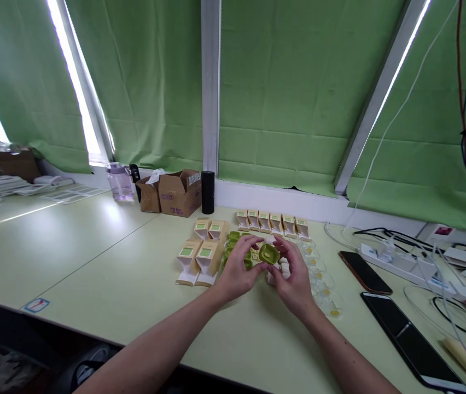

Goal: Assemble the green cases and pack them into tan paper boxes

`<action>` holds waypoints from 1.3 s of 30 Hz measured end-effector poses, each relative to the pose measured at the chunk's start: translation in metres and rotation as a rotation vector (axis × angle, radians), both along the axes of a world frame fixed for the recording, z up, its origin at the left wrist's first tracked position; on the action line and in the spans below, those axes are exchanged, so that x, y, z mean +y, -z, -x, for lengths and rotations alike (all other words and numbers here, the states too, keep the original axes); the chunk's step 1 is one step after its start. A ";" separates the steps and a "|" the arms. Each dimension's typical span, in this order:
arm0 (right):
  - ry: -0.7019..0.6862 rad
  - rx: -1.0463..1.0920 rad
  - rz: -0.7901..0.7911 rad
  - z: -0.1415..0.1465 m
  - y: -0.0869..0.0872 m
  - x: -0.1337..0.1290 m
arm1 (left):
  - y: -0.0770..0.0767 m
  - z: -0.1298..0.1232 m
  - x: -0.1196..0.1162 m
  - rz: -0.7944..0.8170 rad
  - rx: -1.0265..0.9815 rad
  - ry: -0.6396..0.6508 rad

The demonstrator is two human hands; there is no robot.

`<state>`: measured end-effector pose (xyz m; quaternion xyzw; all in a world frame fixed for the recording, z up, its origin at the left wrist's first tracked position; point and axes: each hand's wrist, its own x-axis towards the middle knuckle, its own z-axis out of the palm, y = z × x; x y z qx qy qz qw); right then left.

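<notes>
A small square olive-green cup [269, 254] is held up over the table between my two hands, its hollow side turned toward me. My left hand [238, 269] grips its left side with thumb and fingers. On the other side, my right hand [294, 273] has its fingers at the upper right edge and its thumb underneath. More green cups [233, 241] stand in rows behind my left hand, which partly hides them. White blocky pieces [284, 268] lie behind my right hand, partly covered. To the right are several clear round pieces with yellow centres [326, 291].
Open small cartons [206, 257] stand to the left, with a row of similar cartons [272, 221] behind. Two phones [413, 339] and a power strip [401, 262] with tangled cables lie right. A cardboard box [179, 194], black cylinder [207, 191] and water bottle [120, 181] stand along the back.
</notes>
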<state>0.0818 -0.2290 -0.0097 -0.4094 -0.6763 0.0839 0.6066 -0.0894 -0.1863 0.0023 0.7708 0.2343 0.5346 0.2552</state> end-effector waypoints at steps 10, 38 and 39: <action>0.104 -0.221 -0.236 -0.003 0.000 0.000 | 0.009 0.001 0.010 -0.093 0.055 -0.064; 0.373 -0.405 -0.383 -0.004 0.002 0.003 | 0.009 0.002 -0.003 -0.462 0.276 -0.222; 0.372 -0.402 -0.382 -0.004 0.002 0.003 | 0.010 0.002 -0.002 -0.463 0.276 -0.227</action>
